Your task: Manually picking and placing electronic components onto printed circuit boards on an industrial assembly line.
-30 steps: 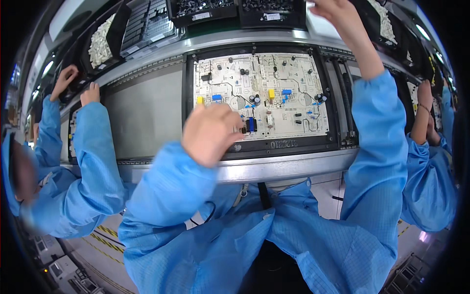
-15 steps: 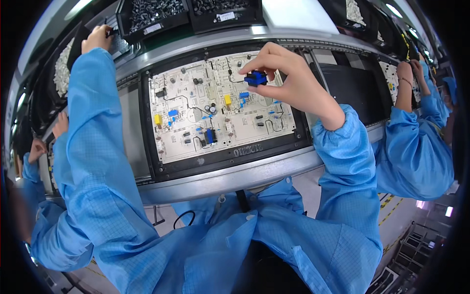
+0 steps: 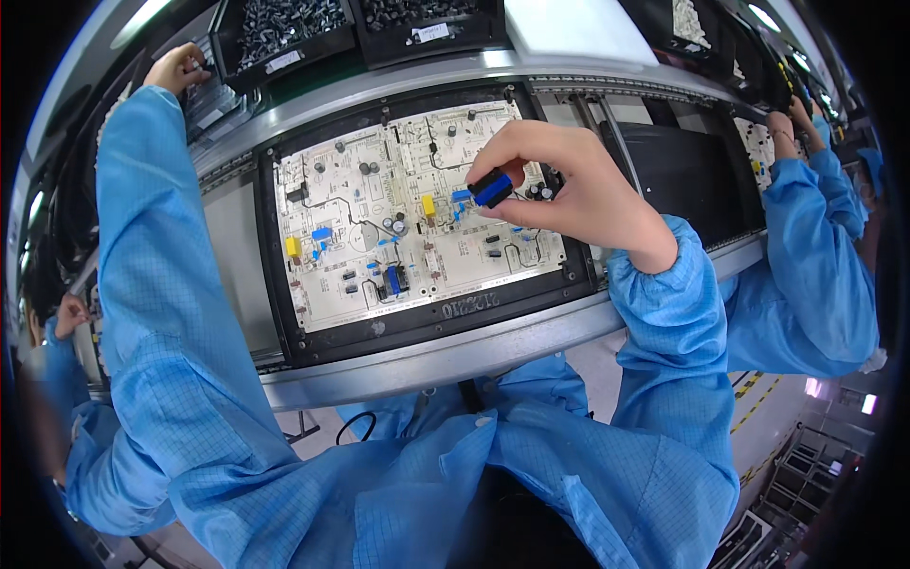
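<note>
Between the thumb and fingers of my right hand (image 3: 578,185), I hold a small black transformer with a blue band (image 3: 492,190), tilted above the board. Below it, a white circuit board (image 3: 332,175) lies in a black carrier frame (image 3: 445,318). It bears yellow and blue parts and black cylindrical ones. Another blue-banded transformer (image 3: 393,279) stands near the board's front edge. My left hand (image 3: 176,68) reaches far left, beside a black parts bin (image 3: 313,52), over stacked grey trays (image 3: 216,112). Its fingers are curled together; what they hold, if anything, I cannot make out.
A second black bin (image 3: 436,47) of dark parts stands behind the board, beside a white slab (image 3: 573,33). A metal rail (image 3: 427,351) runs along the front. Co-workers' blue sleeves (image 3: 806,256) appear right and left. Another carrier (image 3: 678,175) lies to the right.
My right hand has moved down and slightly right, turning the transformer so its blue band shows. My left hand has shifted a little left. The carrier has shifted slightly left in view.
</note>
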The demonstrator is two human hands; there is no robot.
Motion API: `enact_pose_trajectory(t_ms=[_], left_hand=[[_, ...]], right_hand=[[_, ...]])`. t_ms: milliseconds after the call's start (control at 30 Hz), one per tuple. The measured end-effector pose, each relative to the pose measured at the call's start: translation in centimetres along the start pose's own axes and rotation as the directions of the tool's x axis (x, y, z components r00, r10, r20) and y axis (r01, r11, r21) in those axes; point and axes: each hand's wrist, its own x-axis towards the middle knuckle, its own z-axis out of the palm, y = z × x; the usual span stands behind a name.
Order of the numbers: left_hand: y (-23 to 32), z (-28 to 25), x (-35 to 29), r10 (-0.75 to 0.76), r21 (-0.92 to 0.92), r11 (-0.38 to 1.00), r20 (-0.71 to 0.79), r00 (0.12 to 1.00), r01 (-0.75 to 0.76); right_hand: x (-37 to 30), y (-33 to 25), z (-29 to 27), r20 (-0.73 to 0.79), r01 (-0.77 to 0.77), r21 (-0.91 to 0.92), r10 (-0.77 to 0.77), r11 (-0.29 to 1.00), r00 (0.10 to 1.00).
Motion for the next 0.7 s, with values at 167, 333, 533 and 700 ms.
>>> enact_pose_trajectory(t_ms=[167, 333, 533, 700], left_hand=[[0.0, -0.5, 0.5, 0.036, -0.139, 0.99, 0.042, 0.998, -0.03], [-0.2, 0.0, 0.9, -0.038, -0.115, 0.992, 0.063, 0.997, 0.046], [1.8, 1.5, 2.3, -0.299, 0.149, 0.943, -0.002, 0.954, 0.296], [4.6, 2.4, 2.3, -0.267, 0.373, 0.872, -0.178, 0.947, 0.316]], right_hand=[[-0.3, 0.6, 0.1, -0.021, -0.082, 0.261, 0.091, 0.962, 0.996], [-0.3, 1.0, -0.4, 0.041, -0.132, 0.503, 0.129, 0.854, 0.991], [-0.4, 1.1, -0.5, 0.139, -0.248, 0.65, 0.209, 0.718, 0.968], [-1.4, 1.0, 0.2, 0.04, -0.199, 0.479, 0.205, 0.855, 0.978]])
